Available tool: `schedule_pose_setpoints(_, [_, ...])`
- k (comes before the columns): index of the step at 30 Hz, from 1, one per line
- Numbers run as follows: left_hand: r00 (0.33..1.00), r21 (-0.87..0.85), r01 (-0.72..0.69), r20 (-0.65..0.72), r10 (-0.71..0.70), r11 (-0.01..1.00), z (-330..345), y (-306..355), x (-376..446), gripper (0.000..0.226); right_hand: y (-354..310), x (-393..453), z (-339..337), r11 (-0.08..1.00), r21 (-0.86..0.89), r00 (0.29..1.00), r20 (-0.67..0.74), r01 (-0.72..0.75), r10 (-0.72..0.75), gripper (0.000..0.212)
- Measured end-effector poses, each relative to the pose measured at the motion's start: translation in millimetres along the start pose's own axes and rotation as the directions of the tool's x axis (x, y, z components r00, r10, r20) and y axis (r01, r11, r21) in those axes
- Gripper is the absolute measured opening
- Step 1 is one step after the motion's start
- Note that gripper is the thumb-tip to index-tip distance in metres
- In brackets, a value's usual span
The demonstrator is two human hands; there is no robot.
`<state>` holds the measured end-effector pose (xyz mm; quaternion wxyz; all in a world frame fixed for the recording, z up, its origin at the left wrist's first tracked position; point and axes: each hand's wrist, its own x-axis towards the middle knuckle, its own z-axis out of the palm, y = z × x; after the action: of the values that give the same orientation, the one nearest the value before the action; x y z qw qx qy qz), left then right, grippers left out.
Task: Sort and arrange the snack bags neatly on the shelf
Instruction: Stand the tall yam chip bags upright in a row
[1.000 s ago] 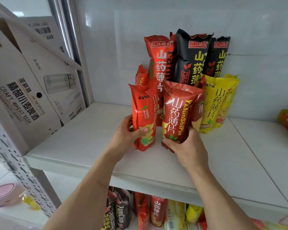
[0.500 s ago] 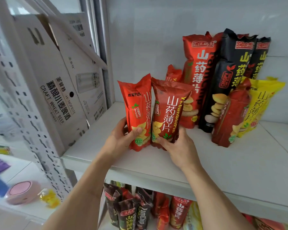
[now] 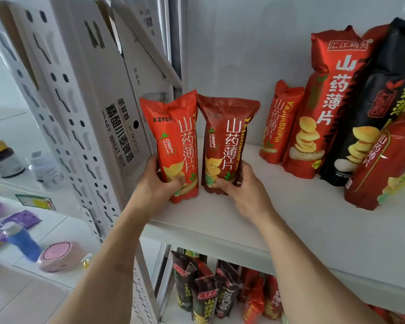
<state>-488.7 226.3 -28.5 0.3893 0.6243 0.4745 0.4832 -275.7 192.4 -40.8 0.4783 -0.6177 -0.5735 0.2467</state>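
White shelf, upper level, left end: two small snack bags, upright, side by side and touching. Orange-red bag, gripped low down by the left hand, thumb across its front. Dark red bag, gripped low down by the right hand, fingers curled round its base. Both bags stand near the front edge, just beside the cardboard beer box at the shelf's left.

Same level, well apart to the right: a small red bag against the back wall, a tall red bag touching it, a tall black bag, and another red bag leaning in front.

Lower level: dark and red bags, crowded upright.
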Motion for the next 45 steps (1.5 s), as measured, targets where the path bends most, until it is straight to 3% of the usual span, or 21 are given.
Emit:
schedule_pose_setpoints(8, [0.992,-0.032,0.017,0.126,-0.013,0.999,-15.5,-7.3,-1.6,0.055,-1.0,2.4,3.3,1.0,-0.001,1.0,0.0,0.003,-0.003,0.066])
schedule_pose_setpoints(13, [0.988,0.047,0.024,0.152,-0.031,0.999,-15.3,-4.1,-8.4,0.059,-1.6,-1.6,2.5,0.999,-0.032,1.0,0.015,-0.02,0.021,0.067])
schedule_pose_setpoints(16, [0.999,0.292,0.044,-0.015,-0.042,0.955,-10.1,-5.9,-22.2,0.064,1.3,-7.5,-1.0,0.987,-0.132,0.996,-0.023,-0.088,0.086,0.078])
schedule_pose_setpoints(18, [0.982,0.52,0.059,-0.185,0.045,0.852,-2.0,-15.4,-41.9,0.066,1.8,-15.1,-6.5,0.951,-0.293,0.995,-0.053,-0.101,0.089,0.071])
schedule_pose_setpoints(20, [0.933,0.648,-0.026,-0.258,0.251,0.761,12.2,-24.4,-64.4,0.046,1.1,-26.1,-13.1,0.892,-0.45,0.998,-0.05,-0.053,0.034,0.057])
schedule_pose_setpoints(23, [0.839,0.75,-0.251,-0.147,0.524,0.612,40.9,-24.7,-84.2,0.025,2.0,-43.4,-23.5,0.803,-0.595,0.998,0.004,0.047,-0.055,0.042])
schedule_pose_setpoints(26, [0.776,0.733,-0.443,0.026,0.63,0.516,75.0,-12.2,-84.8,0.016,6.7,-55.4,-41.4,0.719,-0.684,0.992,0.052,0.122,-0.119,0.036])
schedule_pose_setpoints(31, [0.727,0.688,-0.569,0.165,0.667,0.45,138.1,12.8,-72.9,0.018,23.6,-65.4,-101.0,0.644,-0.748,0.981,0.054,0.162,-0.184,0.034])
schedule_pose_setpoints(35, [0.72,0.664,-0.602,0.211,0.661,0.444,191.8,33.4,-70.2,0.02,34.1,-70.1,-160.4,0.648,-0.749,0.976,-0.005,0.14,-0.217,0.03])
schedule_pose_setpoints(38, [0.755,0.638,-0.588,0.212,0.621,0.497,233.6,51.2,-73.3,0.024,42.7,-74.2,-206.8,0.68,-0.726,0.953,-0.128,0.1,-0.276,0.023])
schedule_pose_setpoints(45, [0.917,0.467,-0.396,0.255,0.308,0.791,316.2,95.8,-77.7,0.064,80.3,-63.2,-298.0,0.835,-0.551,0.838,-0.452,0.007,-0.305,0.023])
